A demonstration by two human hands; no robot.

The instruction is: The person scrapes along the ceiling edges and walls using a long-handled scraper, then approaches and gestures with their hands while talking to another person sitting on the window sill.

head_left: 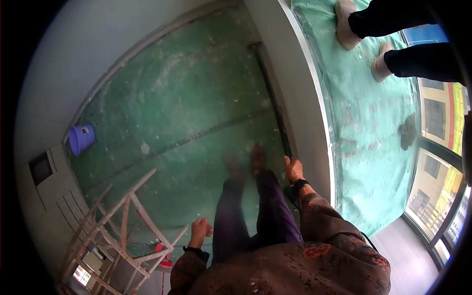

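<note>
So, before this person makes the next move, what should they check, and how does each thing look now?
1. Left hand free: ok; fingers partly curled, nothing visible in them.
2. Right hand clear of the wall: cannot tell; it overlaps the wall's edge in the picture, and contact isn't clear.
3. Left hand clear of the wooden frame: cannot tell; a bar's end appears close by, but depth is unclear.
4. Bucket away from the feet: ok; it is well off to the left.
5. Other person's legs out of the way: ok; they are beyond the wall.
</note>
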